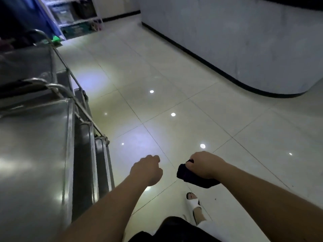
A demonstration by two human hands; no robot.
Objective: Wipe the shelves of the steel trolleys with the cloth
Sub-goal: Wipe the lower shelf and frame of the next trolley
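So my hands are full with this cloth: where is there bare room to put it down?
The near trolley's top shelf is bare steel between its right rim and the curved handle behind. The far trolley looks bare up to dark things at its back. The right hand grips the cloth over open floor.

Dark cloth [195, 177], silver-grey trolley [35, 154], white sandal [193, 202]
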